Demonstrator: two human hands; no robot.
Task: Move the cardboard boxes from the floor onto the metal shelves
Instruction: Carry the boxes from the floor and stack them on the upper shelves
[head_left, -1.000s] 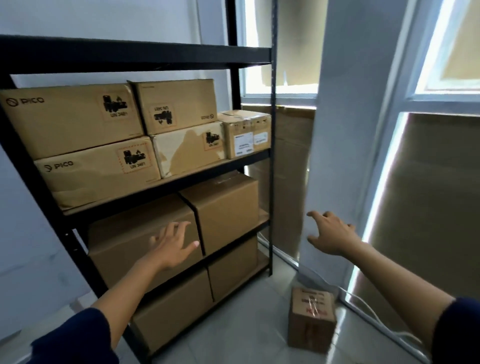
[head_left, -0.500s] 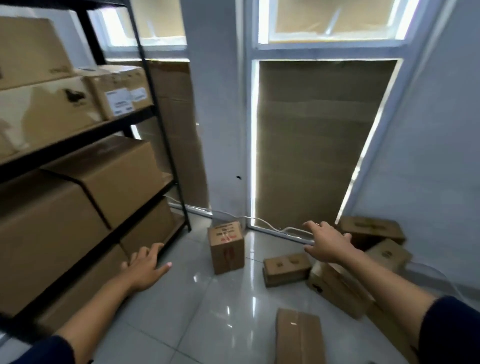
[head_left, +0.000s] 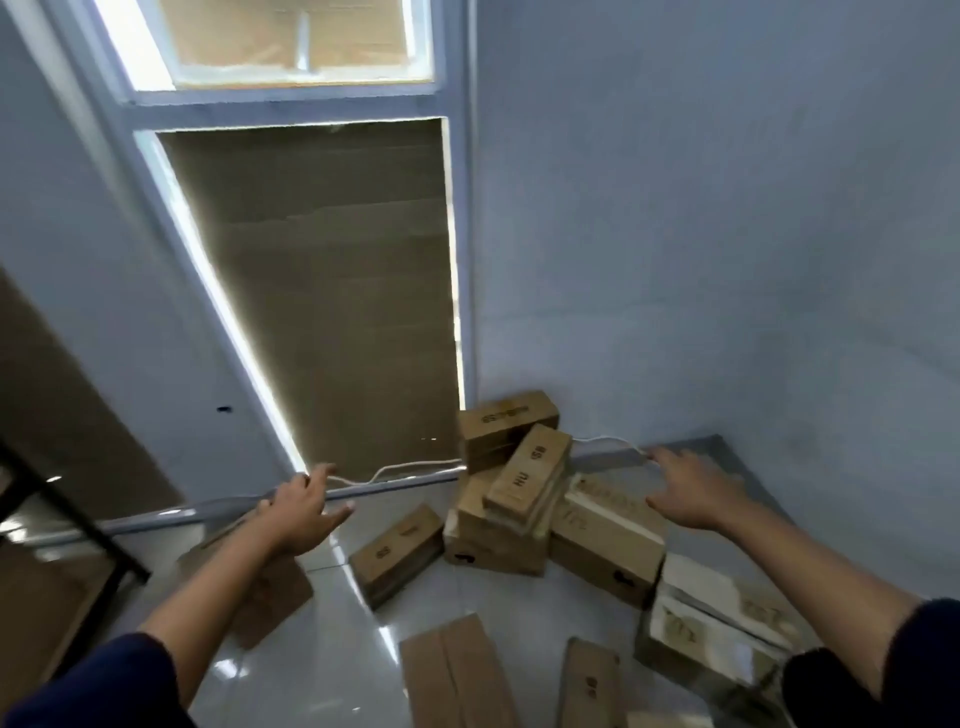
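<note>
- Floor: glossy, smooth pale tile, reflecting light.
- Boxes: matt brown cardboard.
- Far wall: matt paint.
- Left shelf frame: black metal.

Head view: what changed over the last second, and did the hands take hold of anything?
The view swung right, from the black metal shelf to the brown cardboard boxes piled on the floor in the corner. The left hand and right hand went with it and now reach out over the pile. Both stayed open and empty; nothing was gripped or released.

View swung right from shelves to floor boxes; both empty hands now over pile.
</note>
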